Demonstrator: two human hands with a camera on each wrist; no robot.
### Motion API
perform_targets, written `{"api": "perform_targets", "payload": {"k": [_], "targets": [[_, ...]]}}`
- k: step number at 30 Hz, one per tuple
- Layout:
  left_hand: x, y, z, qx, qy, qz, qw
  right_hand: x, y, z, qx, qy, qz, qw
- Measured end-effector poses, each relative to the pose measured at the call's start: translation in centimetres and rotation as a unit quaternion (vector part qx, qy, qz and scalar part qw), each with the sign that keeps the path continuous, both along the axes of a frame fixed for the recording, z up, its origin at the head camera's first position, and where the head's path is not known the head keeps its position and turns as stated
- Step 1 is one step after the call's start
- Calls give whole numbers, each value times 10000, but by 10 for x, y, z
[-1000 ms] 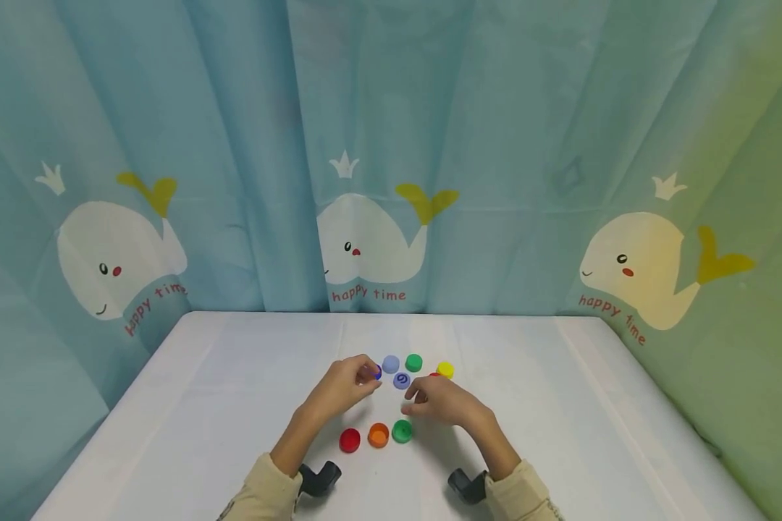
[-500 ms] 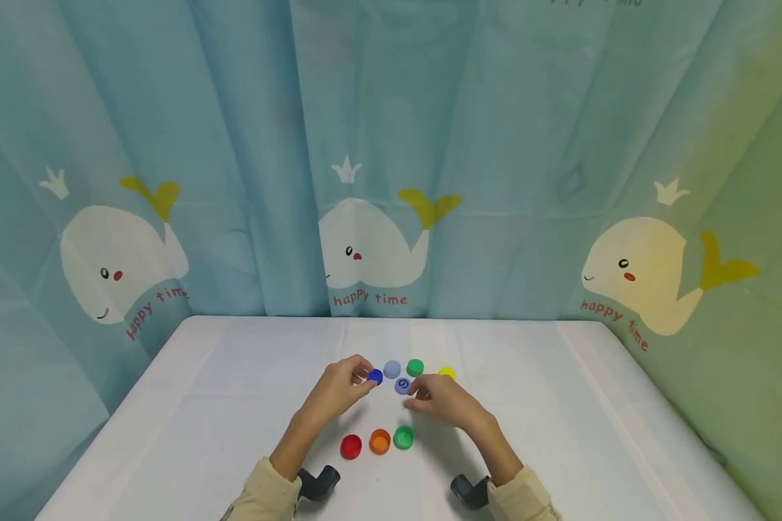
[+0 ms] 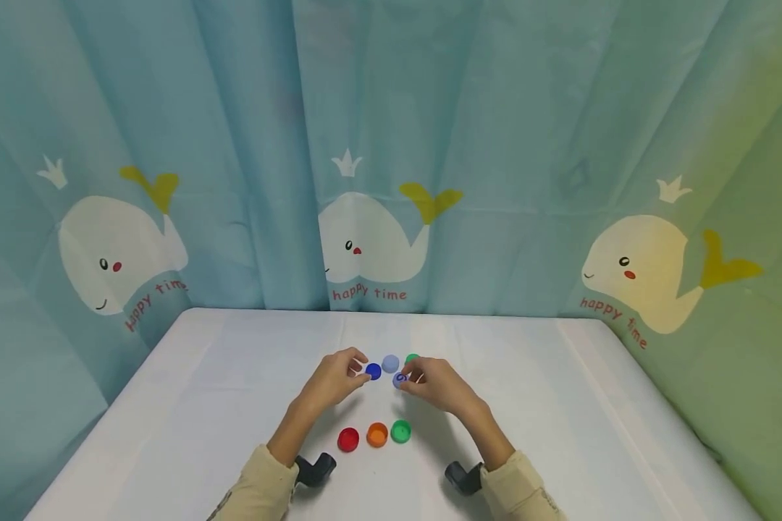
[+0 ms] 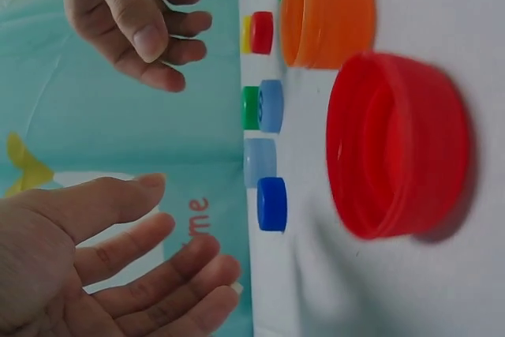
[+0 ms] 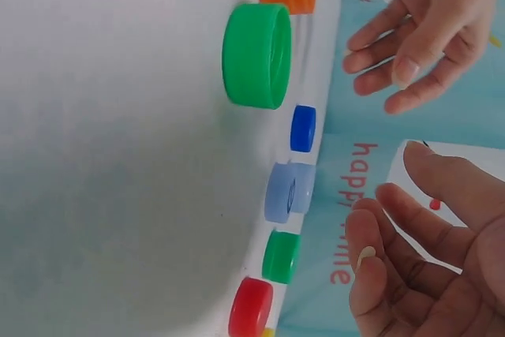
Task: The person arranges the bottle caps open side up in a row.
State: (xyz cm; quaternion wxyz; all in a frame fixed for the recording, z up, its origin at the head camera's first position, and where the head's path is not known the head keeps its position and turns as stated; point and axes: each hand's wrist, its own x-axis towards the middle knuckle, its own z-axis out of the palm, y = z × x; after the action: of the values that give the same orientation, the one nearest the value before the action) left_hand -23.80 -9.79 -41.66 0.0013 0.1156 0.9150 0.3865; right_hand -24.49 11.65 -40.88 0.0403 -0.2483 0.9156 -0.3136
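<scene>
My left hand hovers with loosely bent, spread fingers beside a dark blue bottle cap, holding nothing. Opposite it, my right hand is also raised and holds nothing; in the head view its thumb overlaps a light blue cap with a dark mark. A plain light blue cap lies just behind, near a partly covered green cap. The right hand hides a small red cap and a yellow cap from the head view. Both wrist views show the fingers above the caps, apart from them.
Closer to the body, a red cap, an orange cap and a larger green cap lie hollow side up in a row on the white table. A blue whale-print curtain hangs behind the table.
My right hand has shifted slightly left and away from the body, now covering the yellow cap in the head view. The left hand has drawn back slightly left of the dark blue cap.
</scene>
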Motion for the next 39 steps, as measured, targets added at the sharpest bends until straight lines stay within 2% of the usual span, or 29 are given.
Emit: {"api": "perform_targets", "payload": {"k": [5, 12, 18, 24, 29, 39], "targets": [[-9, -1, 6, -334, -180, -12, 9993, -11, -8, 4, 195, 50, -16, 9998], [-25, -4, 7, -792, -470, -158, 9956, -33, -19, 4, 491, 400, 343, 9974], [-36, -5, 10, -1062, -756, -248, 9912, -47, -29, -1, 1068, 486, 422, 9922], [-45, -1, 8, -1205, -898, -438, 9877, -54, -40, -7, 1521, 360, 254, 9874], [-51, 4, 1, -1355, -934, -428, 9854, -56, -46, -12, 1680, 450, 272, 9844], [-53, 10, -2, -1791, -693, -472, 9802, -58, -56, -17, 1942, 506, 215, 9794]]}}
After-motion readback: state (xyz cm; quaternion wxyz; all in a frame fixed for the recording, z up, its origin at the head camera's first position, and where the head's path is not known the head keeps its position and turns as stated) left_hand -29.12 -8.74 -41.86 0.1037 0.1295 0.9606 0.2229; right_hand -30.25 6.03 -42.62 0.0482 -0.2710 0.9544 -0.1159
